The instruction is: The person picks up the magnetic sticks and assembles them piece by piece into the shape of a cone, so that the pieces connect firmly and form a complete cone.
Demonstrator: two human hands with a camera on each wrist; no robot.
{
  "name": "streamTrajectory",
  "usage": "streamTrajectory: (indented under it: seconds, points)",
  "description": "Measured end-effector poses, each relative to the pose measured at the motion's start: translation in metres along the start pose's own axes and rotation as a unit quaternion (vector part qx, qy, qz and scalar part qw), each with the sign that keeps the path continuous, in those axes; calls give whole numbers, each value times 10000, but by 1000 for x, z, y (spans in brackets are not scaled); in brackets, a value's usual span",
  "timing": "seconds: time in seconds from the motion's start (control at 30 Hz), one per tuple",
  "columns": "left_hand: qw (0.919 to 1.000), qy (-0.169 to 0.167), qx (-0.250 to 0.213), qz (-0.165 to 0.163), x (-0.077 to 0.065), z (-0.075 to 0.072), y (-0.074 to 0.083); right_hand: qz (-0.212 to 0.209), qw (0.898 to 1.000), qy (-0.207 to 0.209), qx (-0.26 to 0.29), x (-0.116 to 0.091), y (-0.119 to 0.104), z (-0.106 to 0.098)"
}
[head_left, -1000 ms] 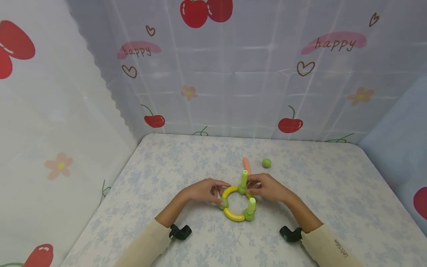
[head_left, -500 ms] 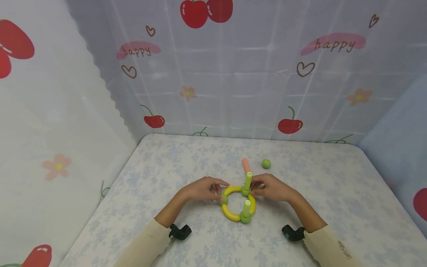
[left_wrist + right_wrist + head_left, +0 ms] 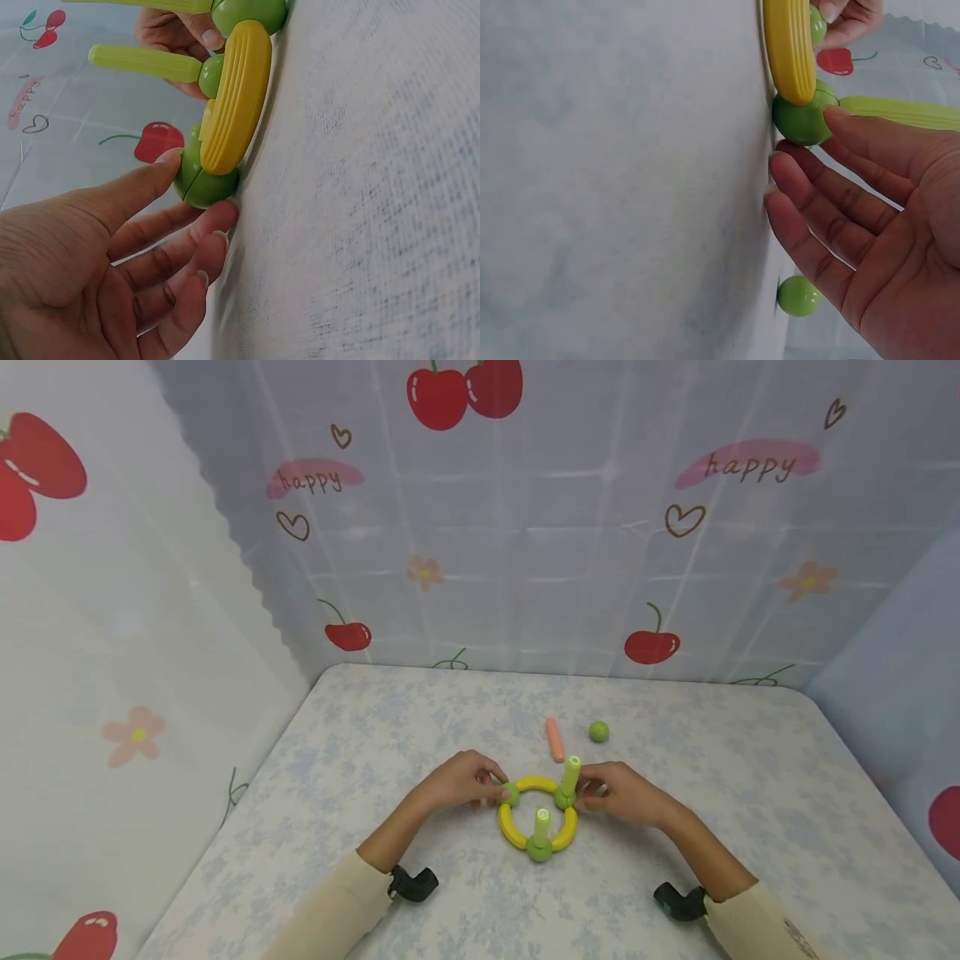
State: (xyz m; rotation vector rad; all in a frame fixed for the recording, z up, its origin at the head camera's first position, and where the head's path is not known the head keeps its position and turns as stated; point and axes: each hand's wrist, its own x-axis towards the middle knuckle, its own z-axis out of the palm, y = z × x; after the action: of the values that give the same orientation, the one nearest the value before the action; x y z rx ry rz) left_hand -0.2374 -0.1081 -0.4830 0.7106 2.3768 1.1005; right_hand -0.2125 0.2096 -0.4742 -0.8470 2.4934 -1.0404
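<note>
A ring of yellow curved rods (image 3: 514, 829) joined by green balls lies on the table. Two light-green sticks rise from it: one stick (image 3: 542, 823) from the front ball (image 3: 539, 849), another stick (image 3: 572, 775) from the right ball (image 3: 564, 798). My left hand (image 3: 462, 779) pinches the left green ball (image 3: 196, 176) between thumb and fingers; no stick stands on that one. On the opposite side, my right hand (image 3: 624, 793) holds the right ball, thumb on its upper side and fingertips against it low down near the tabletop.
Behind the ring lies a salmon-pink stick (image 3: 554, 740). A loose green ball (image 3: 598, 732) sits to the right of that stick. The patterned table (image 3: 420, 710) backs onto a printed curtain (image 3: 510, 585).
The ring has turned clockwise as seen from above. Its front ball shifted left, its rear stick ball went right with my right hand, and the left ball moved slightly away from me.
</note>
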Motion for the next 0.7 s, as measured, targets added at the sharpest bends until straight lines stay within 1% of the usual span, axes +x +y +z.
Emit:
streamTrajectory:
  seconds: [0.23,0.43,0.53,0.7]
  points:
    - [9997,206,88,80,7,5,3,-65,10000,-22,-25,-16,-2,2]
    - [9992,357,140,100,17,10,3,42,9996,-200,192,-27,-7,5]
    - [9991,388,118,134,23,11,3,16,9991,-313,296,-32,-11,7]
    - [9986,403,162,310,28,14,4,15,9974,-501,522,-41,-20,10]
